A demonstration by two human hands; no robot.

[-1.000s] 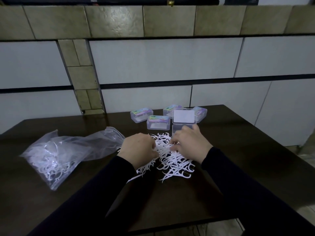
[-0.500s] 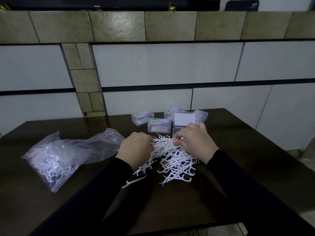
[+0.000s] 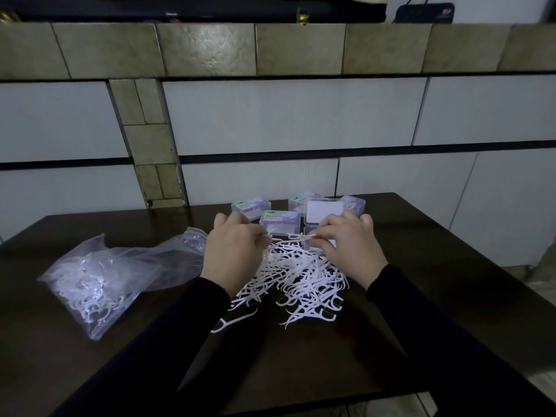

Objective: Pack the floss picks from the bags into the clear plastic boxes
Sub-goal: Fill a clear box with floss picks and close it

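Observation:
A heap of white floss picks lies in the middle of the dark table. My left hand and my right hand hover over the heap's far edge, each pinching floss picks between thumb and fingertips. Just beyond my right hand stands an open clear plastic box with its lid raised; its base is partly hidden by my fingers. A clear plastic bag holding more floss picks lies at the left.
Several closed clear boxes with coloured labels stand at the back: one, another, a third, and one behind the open lid. A tiled wall rises close behind the table. The table's right edge drops to the floor.
Both hands have lifted from the middle of the heap toward its far edge, nearer the open box, with picks pinched in their fingertips. The camera has tilted slightly.

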